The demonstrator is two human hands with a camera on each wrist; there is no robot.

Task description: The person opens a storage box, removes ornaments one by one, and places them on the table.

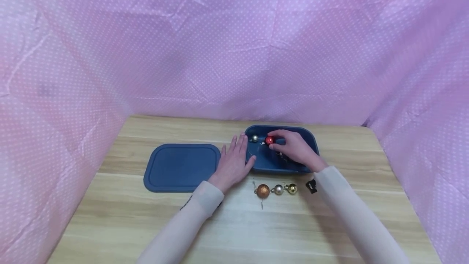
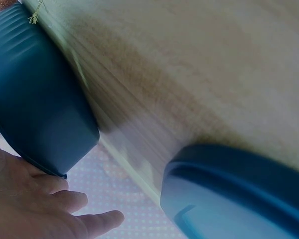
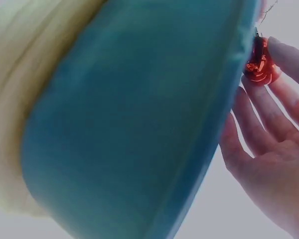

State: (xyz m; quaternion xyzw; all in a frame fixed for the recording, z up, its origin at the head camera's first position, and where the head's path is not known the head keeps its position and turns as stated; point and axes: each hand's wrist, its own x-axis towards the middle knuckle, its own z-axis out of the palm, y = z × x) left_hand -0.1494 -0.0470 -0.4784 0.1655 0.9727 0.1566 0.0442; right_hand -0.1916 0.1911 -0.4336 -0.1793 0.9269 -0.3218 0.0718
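Note:
My right hand [image 1: 293,146] pinches a shiny red bauble [image 1: 269,140] between thumb and fingers, above the inside of a dark blue box [image 1: 278,171]. The right wrist view shows the same red bauble [image 3: 260,64] at the fingertips, beside the box's outer wall [image 3: 114,124]. On the box's left rim rests my left hand [image 1: 233,164], its fingers extended. A small pale gold bauble [image 1: 254,138] lies inside at the left. Something else in the box, under my right hand, is partly hidden.
In front of the box lie a glittery orange bauble [image 1: 263,191], a silver bauble [image 1: 279,190] and a gold bauble [image 1: 292,188] in a row. A small black object [image 1: 312,186] is near my right sleeve. The flat blue lid [image 1: 183,168] lies left of my left hand.

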